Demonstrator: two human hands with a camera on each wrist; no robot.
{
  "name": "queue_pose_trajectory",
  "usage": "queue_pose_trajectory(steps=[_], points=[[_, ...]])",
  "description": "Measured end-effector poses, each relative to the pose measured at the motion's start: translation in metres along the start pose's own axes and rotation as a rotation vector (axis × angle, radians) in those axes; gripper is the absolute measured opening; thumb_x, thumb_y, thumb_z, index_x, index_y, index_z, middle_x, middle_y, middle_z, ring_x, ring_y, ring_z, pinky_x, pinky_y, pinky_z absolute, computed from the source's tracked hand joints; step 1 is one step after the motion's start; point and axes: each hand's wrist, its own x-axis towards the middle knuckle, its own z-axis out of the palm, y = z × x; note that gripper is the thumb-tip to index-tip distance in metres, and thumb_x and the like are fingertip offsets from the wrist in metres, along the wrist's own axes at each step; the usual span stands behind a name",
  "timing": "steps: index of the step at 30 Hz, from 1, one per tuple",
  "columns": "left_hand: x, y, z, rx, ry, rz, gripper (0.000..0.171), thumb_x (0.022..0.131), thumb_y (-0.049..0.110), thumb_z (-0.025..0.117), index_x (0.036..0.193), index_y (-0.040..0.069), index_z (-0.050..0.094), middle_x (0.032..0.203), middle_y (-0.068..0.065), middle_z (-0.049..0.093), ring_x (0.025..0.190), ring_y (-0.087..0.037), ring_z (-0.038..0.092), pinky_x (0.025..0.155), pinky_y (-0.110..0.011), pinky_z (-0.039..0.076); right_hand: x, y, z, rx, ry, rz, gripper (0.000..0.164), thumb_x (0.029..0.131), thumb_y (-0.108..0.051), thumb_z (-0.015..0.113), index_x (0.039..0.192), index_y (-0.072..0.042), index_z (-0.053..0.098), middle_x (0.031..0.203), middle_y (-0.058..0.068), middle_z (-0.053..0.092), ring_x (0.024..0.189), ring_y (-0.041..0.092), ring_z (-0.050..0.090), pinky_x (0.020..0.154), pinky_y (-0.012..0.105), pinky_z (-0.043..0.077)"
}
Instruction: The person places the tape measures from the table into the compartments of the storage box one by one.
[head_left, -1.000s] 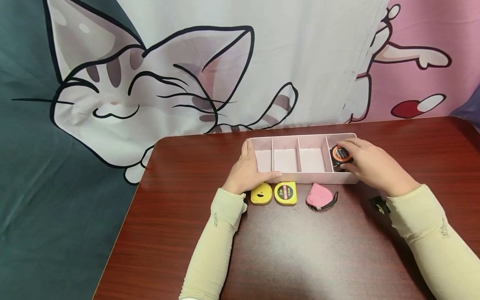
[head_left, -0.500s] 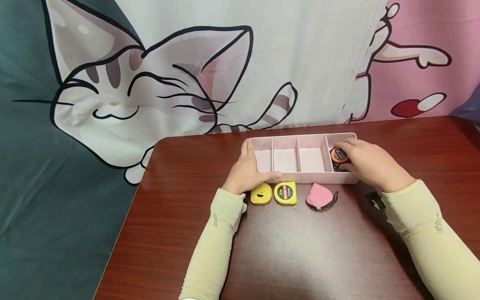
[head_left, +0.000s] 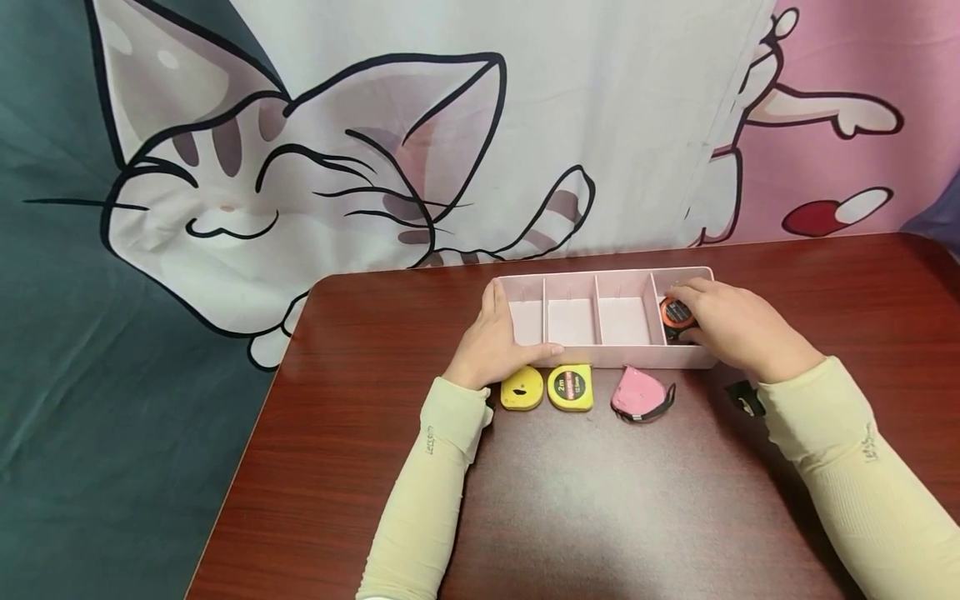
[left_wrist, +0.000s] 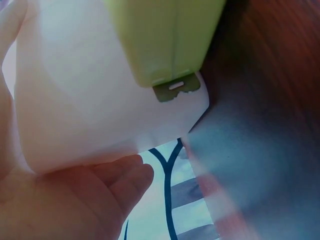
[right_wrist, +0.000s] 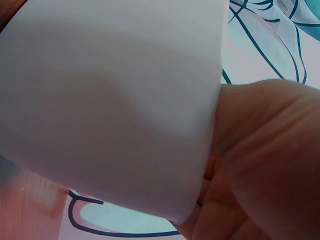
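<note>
My left hand [head_left: 487, 346] holds the left end of a pale pink divided box [head_left: 600, 357], its thumb along the front wall and its fingers up the end wall. In the left wrist view the palm lies against the box wall [left_wrist: 90, 100]. At the rightmost compartment, my right hand [head_left: 738, 327] grips a black and orange tape measure [head_left: 677, 315] between thumb and fingers, low inside the walls. The hand partly hides it. In the right wrist view the box's end wall [right_wrist: 110, 115] covers the fingertips.
Before the box lie a plain-faced yellow tape measure [head_left: 522, 388], a yellow 2m tape measure [head_left: 570, 387] and a pink tape measure [head_left: 639, 392] with a black strap. The brown table [head_left: 360, 433] meets a cartoon-print curtain [head_left: 637, 125] behind. A small dark item [head_left: 745, 398] sits by the right cuff.
My right hand has shifted slightly left and lower with the black and orange tape measure in the rightmost compartment. The left hand and the box have stayed put.
</note>
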Motion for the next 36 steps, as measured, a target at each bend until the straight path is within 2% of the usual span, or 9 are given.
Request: queue_pose_trajectory(steps=[13, 18, 24, 31, 36], points=[[0.0, 0.0, 0.001, -0.004, 0.003, 0.009, 0.135, 0.06, 0.082, 0.057, 0.147, 0.001, -0.005, 0.155, -0.008, -0.008, 0.135, -0.022, 0.026, 0.098, -0.034, 0.039, 0.005, 0.003, 0.002, 0.014, -0.029, -0.071, 0.044, 0.06, 0.004, 0.077, 0.101, 0.0, 0.063, 0.093, 0.014, 0.06, 0.08, 0.03, 0.061, 0.07, 0.049, 0.047], [0.0, 0.0, 0.0, 0.0, 0.006, 0.01, 0.135, 0.06, 0.082, 0.057, 0.147, 0.001, -0.005, 0.155, -0.009, -0.008, 0.134, -0.023, 0.027, 0.097, -0.034, 0.04, 0.007, 0.005, 0.002, 0.025, -0.032, -0.091, 0.045, 0.057, 0.005, 0.077, 0.099, -0.001, 0.063, 0.09, 0.012, 0.06, 0.079, 0.03, 0.061, 0.069, 0.049, 0.047], [0.001, -0.001, 0.0, 0.002, 0.014, 0.016, 0.135, 0.059, 0.081, 0.059, 0.147, 0.001, -0.006, 0.154, -0.009, -0.007, 0.135, -0.022, 0.026, 0.098, -0.034, 0.039, 0.009, 0.005, 0.001, 0.018, -0.048, -0.071, 0.045, 0.058, 0.005, 0.077, 0.1, -0.002, 0.063, 0.091, 0.012, 0.06, 0.08, 0.03, 0.06, 0.07, 0.049, 0.047], [0.002, -0.001, 0.001, 0.003, 0.024, 0.016, 0.136, 0.058, 0.081, 0.059, 0.147, 0.002, -0.008, 0.155, -0.008, -0.007, 0.135, -0.022, 0.027, 0.099, -0.033, 0.038, 0.01, 0.004, 0.001, 0.006, -0.066, -0.038, 0.04, 0.058, 0.003, 0.078, 0.095, -0.005, 0.062, 0.086, 0.01, 0.058, 0.074, 0.029, 0.06, 0.065, 0.048, 0.047], [0.001, -0.002, 0.002, 0.004, 0.022, 0.014, 0.136, 0.059, 0.081, 0.059, 0.147, 0.004, -0.009, 0.154, -0.007, -0.009, 0.135, -0.021, 0.025, 0.099, -0.032, 0.038, 0.013, 0.002, 0.0, -0.012, -0.088, -0.019, 0.04, 0.057, 0.004, 0.076, 0.095, -0.002, 0.062, 0.088, 0.012, 0.057, 0.074, 0.031, 0.06, 0.065, 0.049, 0.047]])
